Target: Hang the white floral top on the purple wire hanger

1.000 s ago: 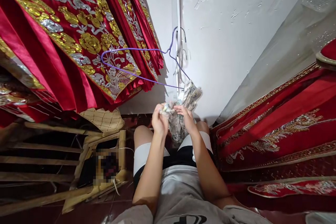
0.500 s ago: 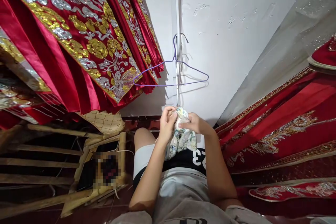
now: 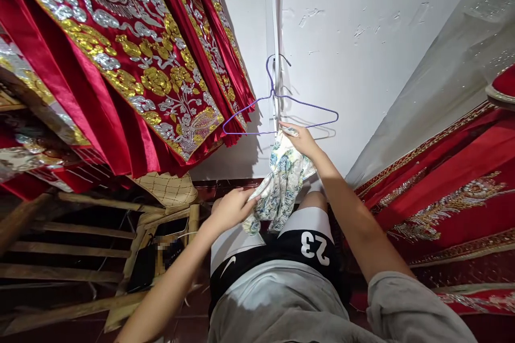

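Note:
I stand facing a white wall. A small floral cloth (image 3: 282,177), white with blue and yellow flowers, hangs stretched between my hands. My right hand (image 3: 301,140) pinches its top end, raised right under the lower bar of a purple wire hanger (image 3: 281,115). The hanger hangs from a hook on a white pipe (image 3: 276,37) on the wall. My left hand (image 3: 231,208) grips the cloth's lower edge, lower and to the left, above my knees.
Red garments with gold and silver embroidery (image 3: 120,64) hang at the left. More red embroidered fabric (image 3: 442,198) lies at the right. A wooden stool (image 3: 161,246) and wooden slats (image 3: 60,241) stand at the lower left. A quilted beige item (image 3: 167,188) sits by the stool.
Both hands held the bunched cloth together at waist height. Now my right hand has risen to the hanger with the cloth's top, and my left hand has dropped left, stretching it out.

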A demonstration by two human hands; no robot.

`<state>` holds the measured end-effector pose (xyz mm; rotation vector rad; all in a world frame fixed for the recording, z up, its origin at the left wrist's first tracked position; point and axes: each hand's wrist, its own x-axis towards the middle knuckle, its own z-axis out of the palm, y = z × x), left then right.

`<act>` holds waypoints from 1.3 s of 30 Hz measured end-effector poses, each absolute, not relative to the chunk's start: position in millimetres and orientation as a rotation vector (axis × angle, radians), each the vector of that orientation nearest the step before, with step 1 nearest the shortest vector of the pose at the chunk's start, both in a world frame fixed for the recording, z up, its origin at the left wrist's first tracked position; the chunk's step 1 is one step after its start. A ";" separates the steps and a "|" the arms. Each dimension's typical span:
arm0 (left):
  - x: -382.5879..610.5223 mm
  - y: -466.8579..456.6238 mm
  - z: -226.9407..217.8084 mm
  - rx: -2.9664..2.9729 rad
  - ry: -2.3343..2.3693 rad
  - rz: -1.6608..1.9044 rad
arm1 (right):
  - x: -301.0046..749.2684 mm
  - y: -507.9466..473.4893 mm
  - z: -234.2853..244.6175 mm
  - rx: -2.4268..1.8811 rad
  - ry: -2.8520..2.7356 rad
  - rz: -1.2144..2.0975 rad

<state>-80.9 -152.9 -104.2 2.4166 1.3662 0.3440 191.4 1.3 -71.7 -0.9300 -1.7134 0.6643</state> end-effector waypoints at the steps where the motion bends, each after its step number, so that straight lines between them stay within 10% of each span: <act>1: -87.2 -148.9 -97.6 2.462 1.385 0.281 | 192.2 6.8 -75.0 -0.973 -1.758 0.669; 7: -132.8 -98.4 -81.3 2.497 1.498 0.175 | 212.1 -14.0 -74.1 -1.076 -1.834 0.570; 19: -97.5 -47.6 1.7 2.582 1.251 1.047 | 210.4 -64.8 -50.4 -1.048 -2.008 0.596; 39: -103.8 -28.8 10.6 2.246 1.235 1.638 | 280.5 -47.7 -14.1 -1.261 -1.766 0.647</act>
